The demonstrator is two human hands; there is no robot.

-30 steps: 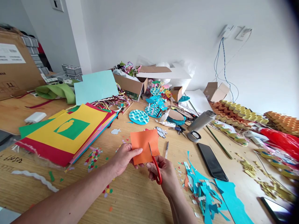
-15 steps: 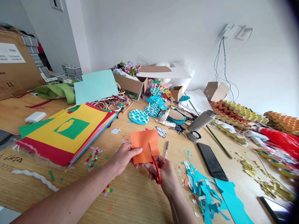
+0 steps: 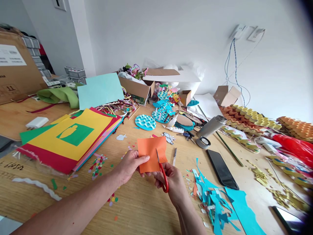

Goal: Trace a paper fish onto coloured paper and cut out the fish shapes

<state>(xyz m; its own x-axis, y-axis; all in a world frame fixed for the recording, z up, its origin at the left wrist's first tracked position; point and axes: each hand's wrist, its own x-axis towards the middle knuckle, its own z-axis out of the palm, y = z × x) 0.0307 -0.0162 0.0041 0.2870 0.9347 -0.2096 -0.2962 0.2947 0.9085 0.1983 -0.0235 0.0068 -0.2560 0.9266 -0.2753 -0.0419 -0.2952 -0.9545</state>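
Note:
An orange paper square [image 3: 150, 148] is pinched at its lower left by my left hand [image 3: 133, 164], thumb on top and fingers beneath. My right hand [image 3: 170, 179] is closed on red-handled scissors [image 3: 164, 176]. The scissors' dark blade lies over the right part of the orange paper, pointing up and away. A slit runs in from the paper's right side near the blade. The lower fingers of my left hand are partly hidden under the sheet.
A stack of coloured paper [image 3: 83, 130] lies at the left. Blue paper scraps [image 3: 215, 209], a black phone [image 3: 222, 169] and a steel bottle [image 3: 211, 126] are at the right. A pen [image 3: 174, 156] lies just beyond my right hand.
The orange paper has shifted very slightly to the right. Both hands keep the same hold, and the scissors have barely moved.

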